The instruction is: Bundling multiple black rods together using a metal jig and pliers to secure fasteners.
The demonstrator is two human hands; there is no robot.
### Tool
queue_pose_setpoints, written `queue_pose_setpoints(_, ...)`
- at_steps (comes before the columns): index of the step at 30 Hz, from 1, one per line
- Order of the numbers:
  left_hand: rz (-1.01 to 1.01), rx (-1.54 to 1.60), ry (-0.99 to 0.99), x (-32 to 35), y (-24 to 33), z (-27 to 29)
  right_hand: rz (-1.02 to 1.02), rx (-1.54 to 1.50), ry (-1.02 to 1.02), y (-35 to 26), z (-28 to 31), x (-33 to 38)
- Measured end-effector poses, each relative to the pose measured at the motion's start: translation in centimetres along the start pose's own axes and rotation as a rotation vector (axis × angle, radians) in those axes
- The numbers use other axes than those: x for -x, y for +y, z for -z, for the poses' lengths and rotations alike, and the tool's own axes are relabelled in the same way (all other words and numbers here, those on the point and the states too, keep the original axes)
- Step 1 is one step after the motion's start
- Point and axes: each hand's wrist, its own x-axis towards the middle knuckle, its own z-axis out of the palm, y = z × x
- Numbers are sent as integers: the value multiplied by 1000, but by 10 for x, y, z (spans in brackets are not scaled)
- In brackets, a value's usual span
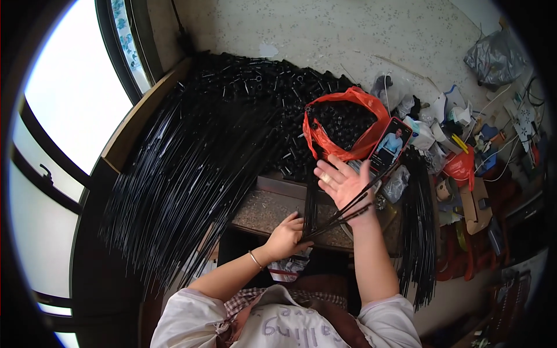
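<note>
My left hand (285,236), a bracelet at its wrist, is closed on one end of a few thin black rods (336,219) above the table's near edge. The rods slant up to the right and cross my right wrist. Palm up and fingers spread, my right hand (343,184) holds nothing in its fingers; a pale band shows on one finger. Just beyond it stands an open red plastic bag (311,142) full of small black parts (342,124). To the left spreads a large heap of long thin black rods (180,174), with black tubular pieces (249,78) at its far end.
A phone (390,145) showing a person leans beside the red bag. Another bunch of black rods (418,232) hangs over the table's right edge. Clutter, clear bags and a cardboard box (477,211) lie farther right. A wooden board (139,119) borders the heap by the window.
</note>
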Motion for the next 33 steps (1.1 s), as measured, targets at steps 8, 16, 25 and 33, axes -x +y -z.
queue_pose_setpoints(8, -110, -366, -280, -10, -7, 27, 165, 135, -334, 38, 13, 61)
queue_pose_setpoints(16, -744, -206, -447, -17, -32, 18, -321, -51, 424, 77, 32, -19)
queue_pose_setpoints(25, -537, -134, -410, -32, -55, 19, 425, 673, 465, 66, 37, -47)
queue_pose_setpoints(33, -723, -153, -474, -33, -53, 18, -285, -144, 150, 87, 39, -49)
